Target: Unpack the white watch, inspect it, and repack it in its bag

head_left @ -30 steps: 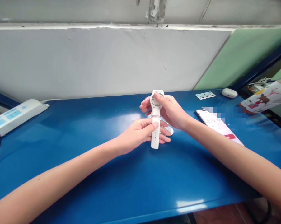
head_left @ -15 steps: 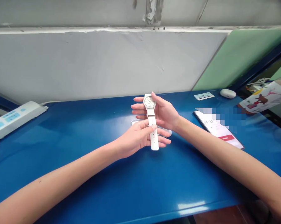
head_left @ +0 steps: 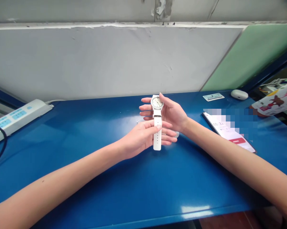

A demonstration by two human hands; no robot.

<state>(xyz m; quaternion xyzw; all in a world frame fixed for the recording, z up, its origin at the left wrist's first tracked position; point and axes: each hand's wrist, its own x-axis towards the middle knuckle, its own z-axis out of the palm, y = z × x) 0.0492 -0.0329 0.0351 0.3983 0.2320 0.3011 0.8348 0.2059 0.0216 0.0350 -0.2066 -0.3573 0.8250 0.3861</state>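
A white wristwatch (head_left: 157, 102) with a round face is held up over the blue table (head_left: 143, 187), its strap hanging toward me. My right hand (head_left: 173, 111) grips it at the case, thumb beside the dial and fingers behind. Lower down, my left hand (head_left: 144, 136) pinches the strap, with the thumb on top and the other fingers stretched out underneath. The strap's holes show below the left thumb. Something clear and shiny lies on the table behind the hands, mostly covered by them.
At the left lies a white power strip (head_left: 21, 116) with a black cable (head_left: 3, 149). On the right are a phone (head_left: 231, 133) showing a timer, a small card (head_left: 213, 97), a white earbud case (head_left: 239, 94) and a printed cylinder (head_left: 275, 101). A grey wall panel (head_left: 98, 63) stands behind.
The view has shifted slightly, so the things on the table appear a little further right. The strap hangs straighter now. Both hands keep their hold on the watch.
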